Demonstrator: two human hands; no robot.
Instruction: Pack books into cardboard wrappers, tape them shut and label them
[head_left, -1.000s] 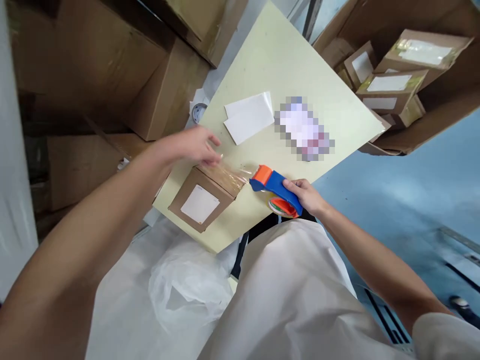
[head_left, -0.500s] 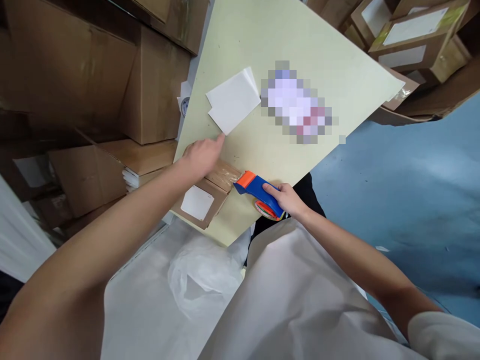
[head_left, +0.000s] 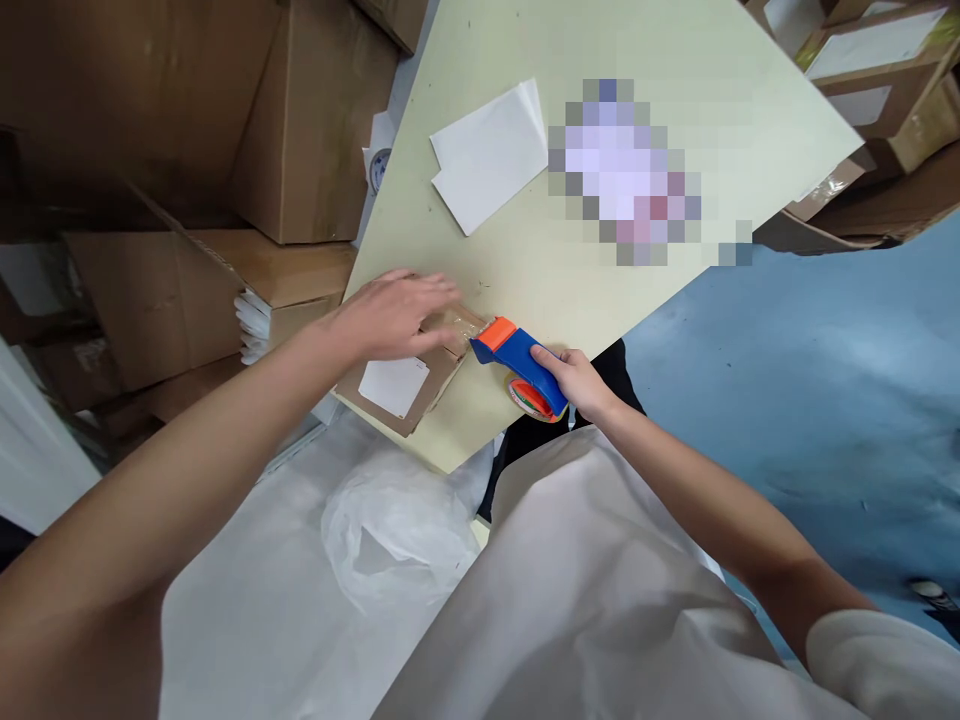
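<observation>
A small cardboard box [head_left: 420,410] with a white label [head_left: 394,386] lies near the corner of the pale table [head_left: 517,270]. Over its far part my left hand [head_left: 401,315] is spread with fingers apart; whether it touches the box I cannot tell. My right hand [head_left: 574,383] grips a blue and orange tape dispenser [head_left: 521,362], its orange head at the box's right edge. Clear tape shows on the box top beside that head. Part of the box is hidden under my left hand.
White paper sheets [head_left: 491,155] lie farther up the table, beside a pixelated item [head_left: 622,170]. Large cartons [head_left: 322,130] are stacked on the left, and more boxes [head_left: 870,70] fill a carton at upper right. A translucent plastic bag [head_left: 397,540] hangs below the table edge.
My left hand has moved from the paper's near corner back over the box, its fingers now spread. The dispenser stays at the box edge in my right hand. The whole view has shifted slightly.
</observation>
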